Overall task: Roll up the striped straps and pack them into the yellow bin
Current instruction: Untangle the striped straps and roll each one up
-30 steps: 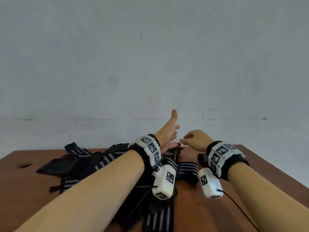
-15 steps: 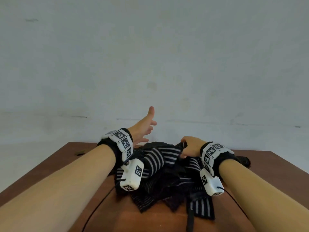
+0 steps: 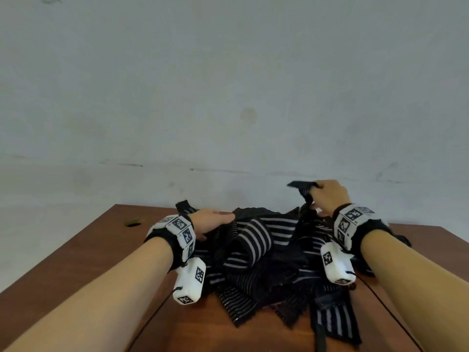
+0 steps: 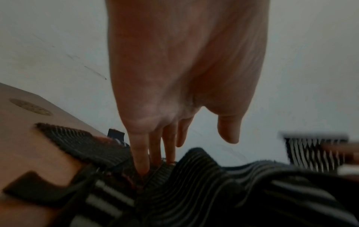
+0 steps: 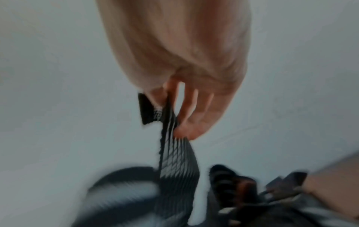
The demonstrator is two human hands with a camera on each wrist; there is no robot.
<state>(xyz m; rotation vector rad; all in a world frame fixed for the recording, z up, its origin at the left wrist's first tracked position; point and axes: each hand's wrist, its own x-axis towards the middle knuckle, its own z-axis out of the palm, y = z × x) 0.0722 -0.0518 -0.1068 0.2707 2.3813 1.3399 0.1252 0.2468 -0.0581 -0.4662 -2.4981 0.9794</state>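
Note:
A tangled heap of black straps with grey stripes (image 3: 256, 252) lies on the brown table (image 3: 83, 260). My right hand (image 3: 327, 195) pinches the end of one striped strap (image 3: 304, 193) and holds it lifted above the heap at the far right; the right wrist view shows the strap (image 5: 174, 153) hanging from thumb and fingers (image 5: 186, 116). My left hand (image 3: 210, 222) lies with straight fingers on the heap's left side; in the left wrist view its fingertips (image 4: 142, 165) press into the straps (image 4: 194, 184). No yellow bin is in view.
A plain grey wall (image 3: 228, 97) stands right behind the table's far edge. A small round hole (image 3: 133, 222) marks the table's far left corner. Cables run from both wrist cameras across the table's front.
My left hand has dropped from the air onto the heap. My right hand has risen and moved right, pulling one strap's end up out of the heap. The view has shifted.

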